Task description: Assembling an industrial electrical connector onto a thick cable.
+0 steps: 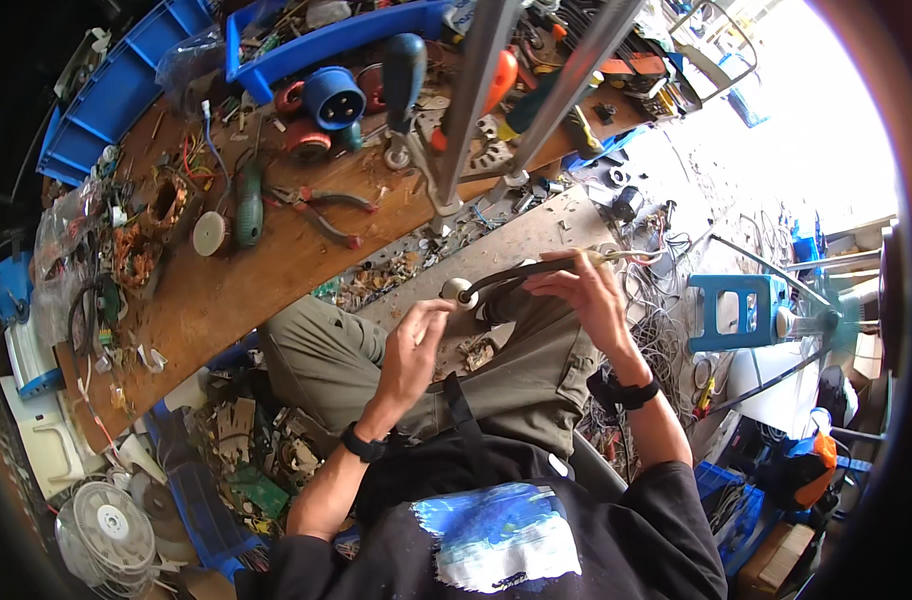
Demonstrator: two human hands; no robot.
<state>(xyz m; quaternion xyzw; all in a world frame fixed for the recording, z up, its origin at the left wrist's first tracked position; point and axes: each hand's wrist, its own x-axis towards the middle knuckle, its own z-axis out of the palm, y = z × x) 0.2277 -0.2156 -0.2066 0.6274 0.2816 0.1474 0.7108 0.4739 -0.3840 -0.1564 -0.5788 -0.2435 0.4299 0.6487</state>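
Both forearms rise from the lower edge, bare below dark sleeves, each with a dark band at the wrist. The left hand (414, 345) is raised in front of the chest, palm turned inward, fingers (431, 310) curled together in a pinch. The right hand (583, 290) sits higher and further out, fingers bent, closed in a grip.
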